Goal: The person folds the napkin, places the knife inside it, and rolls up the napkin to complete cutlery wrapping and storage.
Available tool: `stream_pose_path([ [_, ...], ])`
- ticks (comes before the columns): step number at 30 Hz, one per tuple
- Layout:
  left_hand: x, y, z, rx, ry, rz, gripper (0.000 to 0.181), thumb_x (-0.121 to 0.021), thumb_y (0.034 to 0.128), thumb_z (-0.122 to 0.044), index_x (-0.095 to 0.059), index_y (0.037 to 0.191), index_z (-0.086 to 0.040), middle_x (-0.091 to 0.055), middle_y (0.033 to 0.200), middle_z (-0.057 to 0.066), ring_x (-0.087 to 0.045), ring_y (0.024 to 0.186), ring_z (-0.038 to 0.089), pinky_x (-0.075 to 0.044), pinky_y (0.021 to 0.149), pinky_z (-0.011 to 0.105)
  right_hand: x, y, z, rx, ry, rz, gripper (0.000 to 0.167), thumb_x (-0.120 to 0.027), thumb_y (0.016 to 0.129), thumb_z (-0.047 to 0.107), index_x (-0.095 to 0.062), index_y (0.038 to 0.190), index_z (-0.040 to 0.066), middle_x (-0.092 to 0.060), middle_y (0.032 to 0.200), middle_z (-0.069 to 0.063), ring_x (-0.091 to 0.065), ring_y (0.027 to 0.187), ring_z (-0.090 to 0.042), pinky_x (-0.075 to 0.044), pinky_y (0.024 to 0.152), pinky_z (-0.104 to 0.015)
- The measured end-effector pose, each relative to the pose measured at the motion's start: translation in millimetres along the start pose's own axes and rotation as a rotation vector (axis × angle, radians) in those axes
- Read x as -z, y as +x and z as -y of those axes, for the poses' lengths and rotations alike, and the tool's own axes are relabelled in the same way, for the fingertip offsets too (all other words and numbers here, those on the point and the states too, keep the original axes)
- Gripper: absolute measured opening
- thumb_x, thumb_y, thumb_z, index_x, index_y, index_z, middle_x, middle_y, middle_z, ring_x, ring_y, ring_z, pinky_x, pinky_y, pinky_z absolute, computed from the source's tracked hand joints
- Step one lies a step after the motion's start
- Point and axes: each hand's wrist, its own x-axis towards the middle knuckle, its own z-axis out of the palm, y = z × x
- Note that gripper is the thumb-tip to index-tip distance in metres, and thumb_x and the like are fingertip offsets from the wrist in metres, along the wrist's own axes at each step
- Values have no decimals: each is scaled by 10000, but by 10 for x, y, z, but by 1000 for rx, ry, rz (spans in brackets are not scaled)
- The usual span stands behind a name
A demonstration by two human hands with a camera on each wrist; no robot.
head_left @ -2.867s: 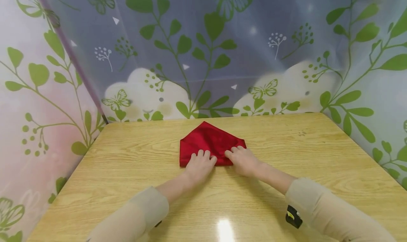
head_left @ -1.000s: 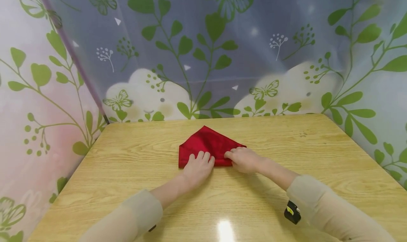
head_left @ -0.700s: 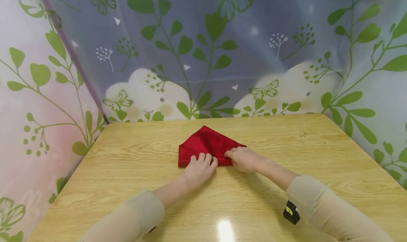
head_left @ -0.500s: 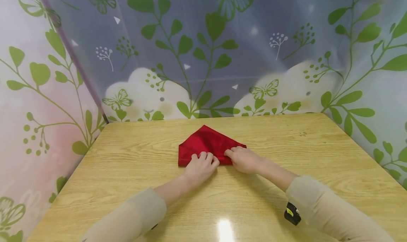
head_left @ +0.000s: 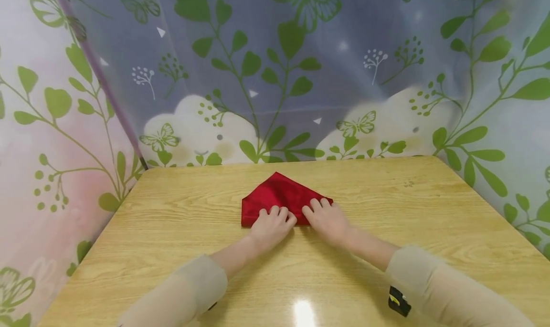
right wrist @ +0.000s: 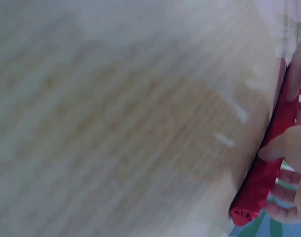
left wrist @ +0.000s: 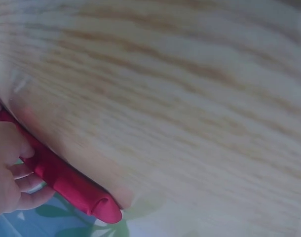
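Observation:
A red cloth (head_left: 277, 191) lies on the table, with a pointed flap toward the back and its near edge rolled up. My left hand (head_left: 271, 226) grips the roll left of its middle, fingers bent over the top. Farther right, my right hand (head_left: 328, 222) grips the same roll near the cloth's right end. In the left wrist view the roll (left wrist: 71, 185) shows as a thick tube between thumb and fingers of the left hand (left wrist: 7, 163). The right wrist view has the right hand's thumb (right wrist: 274, 148) on the roll's near side, and layered folds at its end (right wrist: 245, 215).
The wood-grain table (head_left: 180, 193) reaches back to a patterned curtain (head_left: 283, 93) with leaves and butterflies. More printed curtain hangs at both sides. A small black device (head_left: 398, 301) sits under the right sleeve.
The cloth's left and right corners sit lower, and its flat part looks a little shorter. My right hand has changed its grip, its fingers now spread over the roll. The left hand has shifted slightly right.

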Motion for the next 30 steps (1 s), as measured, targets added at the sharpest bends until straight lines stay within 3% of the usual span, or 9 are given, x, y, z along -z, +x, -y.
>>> stream_pose_path([
  [8,-4,40,17,13,-40,-3,234,-563,918,-247,-514,1120,-140,-516,992,53,-531,832,216,-456,580,329,-15,-3,87,-102,-47,30,253,-700,772,145,-477,859,63,-477,824,-119,-462,711,-298,-452,548,-414],
  [13,-6,68,56,8,-87,28,259,-553,924,-262,-528,1150,-137,-524,1012,49,-526,859,212,-458,595,330,-37,7,23,-58,-28,-9,257,-723,761,152,-497,848,65,-490,799,-118,-474,675,-290,-443,481,-386],
  [20,13,111,119,1,-183,150,329,-580,910,-217,-520,1221,-128,-529,1090,63,-519,931,222,-480,680,358,-40,45,-40,-39,50,59,271,-738,766,211,-532,874,72,-513,818,-117,-500,704,-286,-463,508,-385],
  [25,41,111,126,22,-223,173,355,-588,907,-212,-532,1241,-105,-542,1073,73,-517,927,219,-482,693,353,-35,64,-87,-21,73,63,307,-756,751,240,-552,898,64,-531,844,-136,-534,755,-304,-494,575,-414],
  [30,61,108,92,62,-232,157,345,-598,885,-179,-569,1215,-83,-551,978,75,-514,893,221,-467,661,346,-34,80,-128,-6,106,85,308,-756,749,229,-567,923,58,-539,857,-139,-548,773,-311,-501,632,-432],
])
